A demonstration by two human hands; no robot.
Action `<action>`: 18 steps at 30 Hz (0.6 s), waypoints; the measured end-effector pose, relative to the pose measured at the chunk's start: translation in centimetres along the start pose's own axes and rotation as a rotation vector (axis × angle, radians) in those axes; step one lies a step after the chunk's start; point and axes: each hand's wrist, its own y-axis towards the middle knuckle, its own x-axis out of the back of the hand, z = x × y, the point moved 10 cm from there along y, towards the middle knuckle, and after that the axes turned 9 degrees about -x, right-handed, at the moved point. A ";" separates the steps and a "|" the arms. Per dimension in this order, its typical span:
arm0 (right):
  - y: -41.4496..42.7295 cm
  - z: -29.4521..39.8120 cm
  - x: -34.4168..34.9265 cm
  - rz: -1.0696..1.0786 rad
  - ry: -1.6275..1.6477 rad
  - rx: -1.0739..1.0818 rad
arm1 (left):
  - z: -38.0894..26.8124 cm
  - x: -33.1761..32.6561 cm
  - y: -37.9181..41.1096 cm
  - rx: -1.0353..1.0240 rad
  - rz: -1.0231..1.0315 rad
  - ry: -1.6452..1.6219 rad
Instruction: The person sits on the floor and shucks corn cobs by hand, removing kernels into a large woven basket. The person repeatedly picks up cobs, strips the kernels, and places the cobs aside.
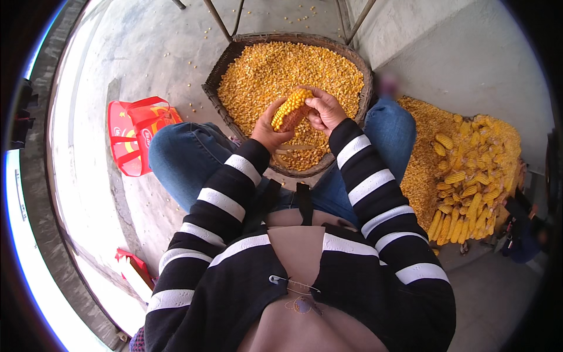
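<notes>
A partly shelled corn cob point(290, 109) is held over a woven basket point(220, 108) filled with loose yellow corn kernels point(281, 66). My left hand point(270, 127) grips the cob's lower end, its thumb and fingers on either side. At the upper end, my right hand point(324, 110) has its fingers and thumb on the cob. Rows of kernels still cover the cob's upper left side, while its lower right side is bare and reddish. Below the hands, pale dry husk strips point(294, 149) lie over the kernels near the basket's close edge.
To the right lie a heap of whole corn cobs point(468, 189) and a spread of loose kernels point(415, 176), beside a wall point(479, 57). A red bag point(140, 134) stands on the concrete floor at left. Metal legs point(218, 20) rise behind the basket. Scattered kernels point(191, 86) dot the floor.
</notes>
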 end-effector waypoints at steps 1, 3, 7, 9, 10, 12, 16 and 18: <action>0.1 0.0 0.2 -0.006 -0.005 0.011 | 0.5 -0.1 -0.1 0.048 0.002 -0.084; 0.3 0.1 0.5 -0.019 -0.013 0.036 | 1.2 -0.5 -0.1 0.144 0.009 -0.252; 0.1 -0.1 0.2 -0.018 0.102 0.013 | 1.1 0.0 -0.3 0.146 0.018 -0.155; -0.1 0.3 -0.4 0.001 0.147 0.012 | 2.2 0.4 -0.2 0.115 -0.023 -0.114; -0.1 0.2 -0.1 -0.018 0.112 0.009 | 3.3 0.3 -0.5 0.187 -0.006 -0.115; 0.3 -0.1 0.8 -0.056 0.044 0.003 | 5.0 0.2 -1.2 0.333 0.030 -0.115; 1.0 -0.3 2.2 -0.163 -0.061 0.059 | 5.9 0.1 -1.7 0.429 -0.004 -0.122; 0.7 -0.1 1.4 -0.096 0.023 0.071 | 5.7 0.4 -1.7 0.374 -0.049 -0.156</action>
